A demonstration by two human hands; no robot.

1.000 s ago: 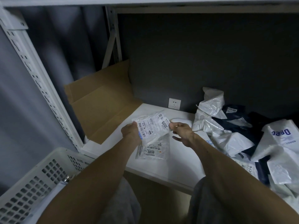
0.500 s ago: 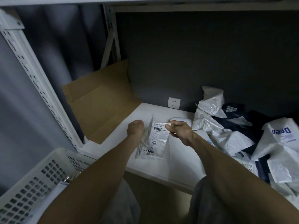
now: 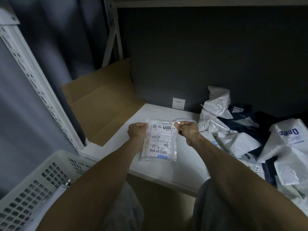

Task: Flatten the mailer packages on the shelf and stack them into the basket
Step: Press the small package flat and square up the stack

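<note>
I see my left hand (image 3: 137, 130) and right hand (image 3: 187, 130) each pinching a far corner of the clear mailer (image 3: 160, 140), holding it flat over the white shelf (image 3: 188, 165), with the basket (image 3: 41, 182) at lower left

We read "3005" in bold, upside down, on the label of the clear mailer (image 3: 160, 140) held up by both hands; lower on it "M1 A218", rest of the print and barcodes too small. White mailer (image 3: 290, 135) at right has blue letters, upside down, looks like "Dreo". Dark mailer's label (image 3: 237, 110) and handwriting on a lower mailer are illegible.
</note>
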